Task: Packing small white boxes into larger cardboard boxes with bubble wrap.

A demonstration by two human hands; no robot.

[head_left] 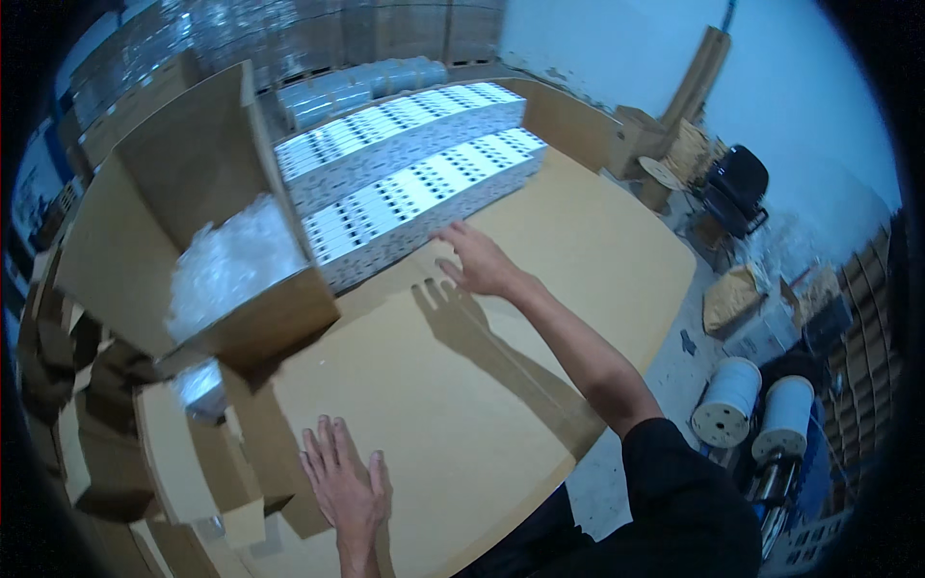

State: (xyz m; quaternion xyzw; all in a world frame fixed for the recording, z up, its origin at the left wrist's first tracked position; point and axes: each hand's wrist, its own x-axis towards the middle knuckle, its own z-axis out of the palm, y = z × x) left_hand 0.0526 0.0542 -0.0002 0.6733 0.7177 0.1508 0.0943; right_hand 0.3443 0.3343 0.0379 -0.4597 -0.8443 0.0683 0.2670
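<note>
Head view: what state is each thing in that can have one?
Left hand: open, fingers spread, holding nothing.
Right hand: open, empty, raised above the table.
White stacks: lined up in two rows.
Large carton: open.
Clear plastic: crumpled, inside the carton.

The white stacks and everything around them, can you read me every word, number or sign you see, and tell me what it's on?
There are none I can read.
White stacks: dark marks on top and speckled sides, too small to make out.
Open box: no readable words on the sides that show.
Spools: no readable words.
Left edge of the view: too dark and blurred to tell.
</note>
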